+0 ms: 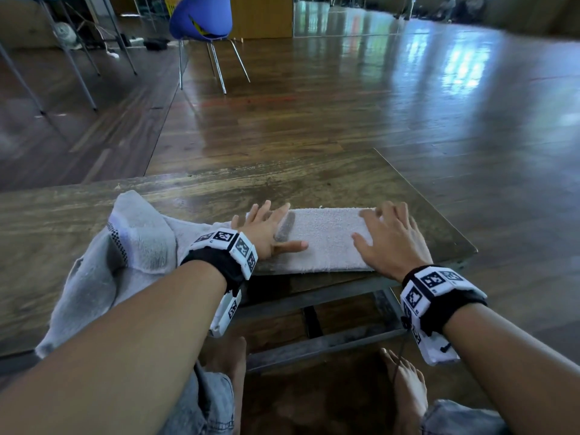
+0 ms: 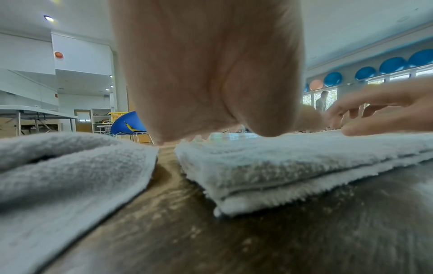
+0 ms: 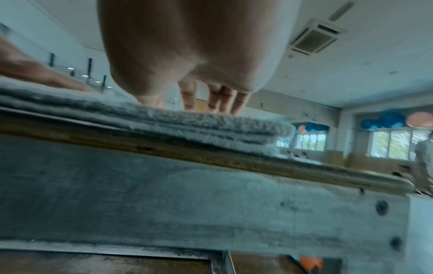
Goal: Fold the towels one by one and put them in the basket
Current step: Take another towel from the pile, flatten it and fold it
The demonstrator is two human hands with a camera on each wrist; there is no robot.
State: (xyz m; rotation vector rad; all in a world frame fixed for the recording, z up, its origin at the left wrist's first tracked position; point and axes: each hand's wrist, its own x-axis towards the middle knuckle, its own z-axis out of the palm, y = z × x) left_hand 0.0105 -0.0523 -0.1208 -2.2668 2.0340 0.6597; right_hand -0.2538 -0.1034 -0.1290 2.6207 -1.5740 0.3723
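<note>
Both hands (image 1: 270, 230) flat on towel (image 1: 326, 240).

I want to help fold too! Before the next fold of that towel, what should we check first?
1. Folded towel lies flat on the table: ok.
2. Left hand rests flat on its left end: ok.
3. Right hand rests flat on its right end: ok.
4. Layers line up at the edges: not ok, a lower layer sticks out a bit in the left wrist view.
5. Unfolded towel lies apart from it, with a gap: ok.
6. Basket ready close by: cannot tell, none shows near the table.
</note>
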